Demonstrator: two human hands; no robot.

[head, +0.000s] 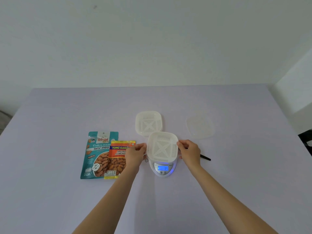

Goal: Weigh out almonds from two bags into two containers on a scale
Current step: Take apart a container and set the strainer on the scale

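A white slotted container (162, 146) sits on a small white scale (162, 168) whose blue display reads 39. My left hand (135, 153) pinches the container's left rim and my right hand (189, 152) pinches its right rim. A second white slotted container (148, 123) lies on the table just behind it. Left of the scale lie two almond bags: a teal bag (96, 154) and, overlapping it, an orange and yellow bag (118, 159) partly hidden by my left hand. Both containers look empty.
A clear lid (200, 126) lies at the back right on the lilac table (168, 208). A thin black stick (205, 157) pokes out from behind my right hand. A dark object (306, 142) sits at the table's right edge.
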